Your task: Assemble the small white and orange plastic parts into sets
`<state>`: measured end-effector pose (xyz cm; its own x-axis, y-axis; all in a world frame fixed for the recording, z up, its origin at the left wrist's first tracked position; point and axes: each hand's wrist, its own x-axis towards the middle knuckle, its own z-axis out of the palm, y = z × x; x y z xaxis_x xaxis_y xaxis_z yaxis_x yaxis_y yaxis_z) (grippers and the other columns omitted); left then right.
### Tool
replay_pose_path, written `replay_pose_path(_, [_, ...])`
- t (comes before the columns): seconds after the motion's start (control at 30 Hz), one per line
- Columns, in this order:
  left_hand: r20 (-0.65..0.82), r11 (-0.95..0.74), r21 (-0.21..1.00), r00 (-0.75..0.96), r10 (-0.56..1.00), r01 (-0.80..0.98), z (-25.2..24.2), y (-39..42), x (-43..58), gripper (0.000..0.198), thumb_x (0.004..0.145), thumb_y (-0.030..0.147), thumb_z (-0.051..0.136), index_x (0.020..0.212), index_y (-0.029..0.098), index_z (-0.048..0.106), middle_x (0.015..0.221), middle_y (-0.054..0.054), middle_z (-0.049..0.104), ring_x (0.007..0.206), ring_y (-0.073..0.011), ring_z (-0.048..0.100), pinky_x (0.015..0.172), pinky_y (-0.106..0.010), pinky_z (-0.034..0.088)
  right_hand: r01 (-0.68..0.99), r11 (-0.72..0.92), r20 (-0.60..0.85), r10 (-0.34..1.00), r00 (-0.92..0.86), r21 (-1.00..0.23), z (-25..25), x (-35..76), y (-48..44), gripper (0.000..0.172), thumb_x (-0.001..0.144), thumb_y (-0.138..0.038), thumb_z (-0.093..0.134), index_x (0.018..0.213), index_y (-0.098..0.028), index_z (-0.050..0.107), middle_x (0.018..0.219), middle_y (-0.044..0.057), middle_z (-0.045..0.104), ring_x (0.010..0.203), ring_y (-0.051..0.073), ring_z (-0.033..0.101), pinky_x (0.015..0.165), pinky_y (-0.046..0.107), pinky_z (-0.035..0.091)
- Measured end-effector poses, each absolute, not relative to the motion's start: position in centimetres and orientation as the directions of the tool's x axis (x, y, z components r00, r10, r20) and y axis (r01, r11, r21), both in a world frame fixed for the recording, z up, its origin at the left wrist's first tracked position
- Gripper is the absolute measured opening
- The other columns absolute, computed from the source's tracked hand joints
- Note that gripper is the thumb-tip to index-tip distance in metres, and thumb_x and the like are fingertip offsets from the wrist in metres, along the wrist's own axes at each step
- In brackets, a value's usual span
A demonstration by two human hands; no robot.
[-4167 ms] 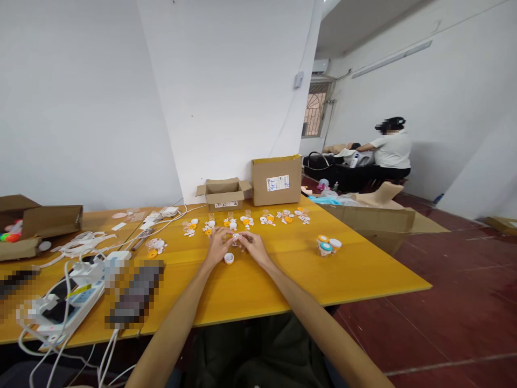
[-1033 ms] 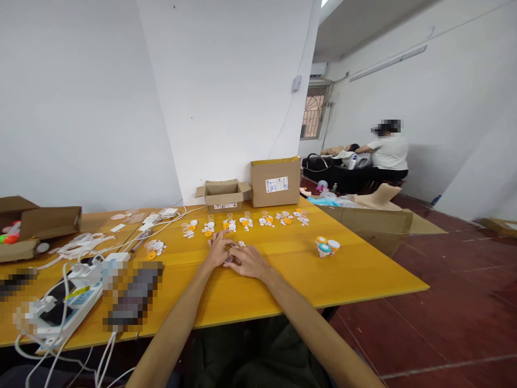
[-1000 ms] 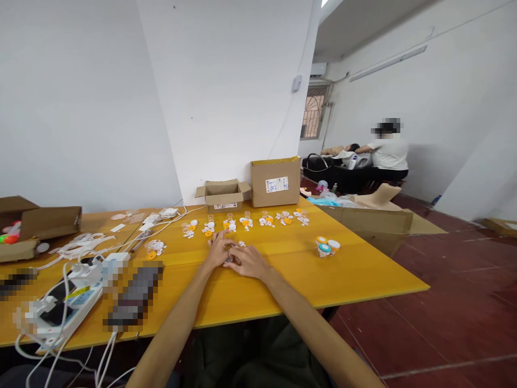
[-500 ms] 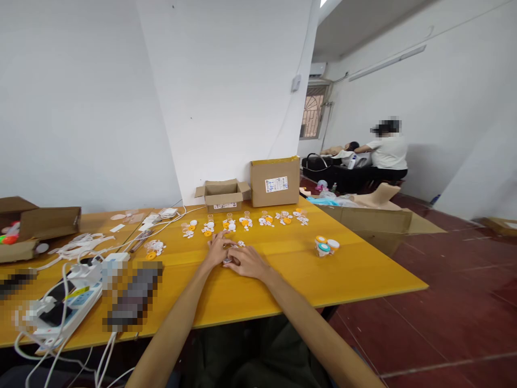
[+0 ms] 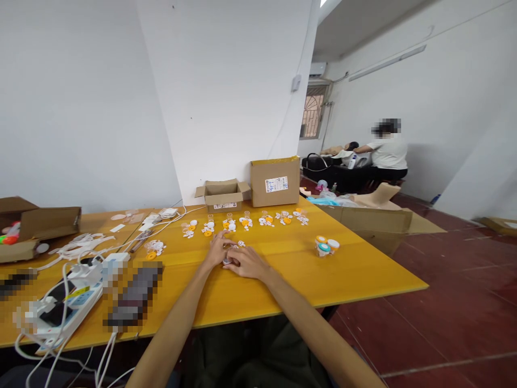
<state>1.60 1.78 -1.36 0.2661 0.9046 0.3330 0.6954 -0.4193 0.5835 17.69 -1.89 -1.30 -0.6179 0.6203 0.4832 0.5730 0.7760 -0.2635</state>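
Note:
Close together over the table, my left hand and my right hand both bend their fingers round a small pale thing. It looks partly clear, but the fingers hide most of it and its kind cannot be made out. Just beyond my right fingers lie small white perforated pieces. Further back, a row of small heaps holds clear cups, white pieces and orange rings, such as one orange ring. To the right stands a cluster of small lidded jars, with orange, white and teal lids.
An open cardboard box and a closed carton stand against the wall. On the left lie a power strip with tangled white cables and a dark phone-like device. A person in a white shirt sits far right.
Both hands stay at nearly the same spot with only slight finger movement around the small pale thing. The things on the table have not moved.

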Motion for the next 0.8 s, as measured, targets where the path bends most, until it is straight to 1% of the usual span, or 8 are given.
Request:
replay_pose_path(0.13, [0.336,-0.424,0.579,0.27,0.902,0.696,-1.51,1.9,1.57,0.022,0.074,0.012,0.066,0.086,0.024,0.078,0.135,-0.008,0.057,0.116,-0.026,0.054,0.106,-0.046,0.041,0.58,0.774,0.469,0.623,-0.626,-0.253,-1.3,17.68,-1.9,0.017,0.084,-0.037,0.069,0.079,-0.023,0.061,0.073,-0.002,0.066,0.069,0.015,0.058,0.063,0.025,0.034])
replay_pose_path(0.23, [0.345,-0.423,0.609,0.256,0.903,0.671,-1.69,2.09,1.52,0.021,0.076,0.011,0.063,0.083,0.023,0.078,0.134,-0.008,0.057,0.116,-0.0246,0.056,0.106,-0.044,0.042,0.594,0.765,0.48,0.631,-0.609,-0.25,-1.36,17.66,-1.89,0.02,0.083,-0.04,0.07,0.08,-0.022,0.061,0.076,0.0,0.067,0.07,0.016,0.059,0.063,0.026,0.034])
replay_pose_path(0.3, [0.353,-0.427,0.642,0.248,0.902,0.637,-1.85,2.29,1.44,0.023,0.076,0.01,0.062,0.086,0.024,0.078,0.133,-0.008,0.057,0.119,-0.024,0.055,0.107,-0.042,0.042,0.604,0.755,0.502,0.637,-0.585,-0.255,-1.47,17.64,-1.86,0.023,0.083,-0.044,0.07,0.082,-0.022,0.061,0.079,0.001,0.068,0.072,0.017,0.059,0.063,0.027,0.035])
replay_pose_path(0.4, [0.369,-0.441,0.688,0.246,0.896,0.576,-2.08,2.61,1.27,0.027,0.075,0.011,0.062,0.092,0.025,0.078,0.132,-0.007,0.057,0.124,-0.0239,0.053,0.107,-0.04,0.042,0.625,0.739,0.522,0.647,-0.555,-0.251,-1.62,17.59,-1.79,0.028,0.081,-0.049,0.07,0.089,-0.023,0.063,0.092,0.004,0.069,0.08,0.019,0.061,0.065,0.028,0.039])
replay_pose_path(0.5, [0.384,-0.449,0.722,0.236,0.893,0.527,-2.16,2.79,1.15,0.024,0.08,0.018,0.06,0.096,0.024,0.077,0.13,-0.008,0.058,0.122,-0.0233,0.055,0.105,-0.039,0.045,0.624,0.74,0.523,0.647,-0.555,-0.251,-1.63,17.54,-1.75,0.032,0.079,-0.05,0.072,0.092,-0.023,0.063,0.103,0.006,0.067,0.088,0.02,0.061,0.07,0.03,0.042])
replay_pose_path(0.67, [0.422,-0.45,0.723,0.18,0.889,0.524,-1.87,2.61,1.25,0.021,0.086,0.028,0.059,0.098,0.024,0.075,0.122,-0.007,0.063,0.116,-0.0221,0.059,0.105,-0.038,0.045,0.609,0.744,0.508,0.65,-0.565,-0.276,-1.43,17.48,-1.83,0.026,0.08,-0.045,0.072,0.088,-0.023,0.061,0.099,0.005,0.067,0.088,0.02,0.061,0.072,0.029,0.042])
replay_pose_path(0.8, [0.428,-0.439,0.723,0.153,0.891,0.533,-1.38,2.22,1.5,0.024,0.089,0.033,0.055,0.098,0.023,0.075,0.117,-0.007,0.064,0.114,-0.0216,0.059,0.104,-0.037,0.044,0.599,0.745,0.481,0.657,-0.581,-0.294,-1.26,17.49,-1.93,0.017,0.082,-0.037,0.07,0.085,-0.023,0.06,0.095,0.004,0.067,0.086,0.019,0.061,0.07,0.028,0.042])
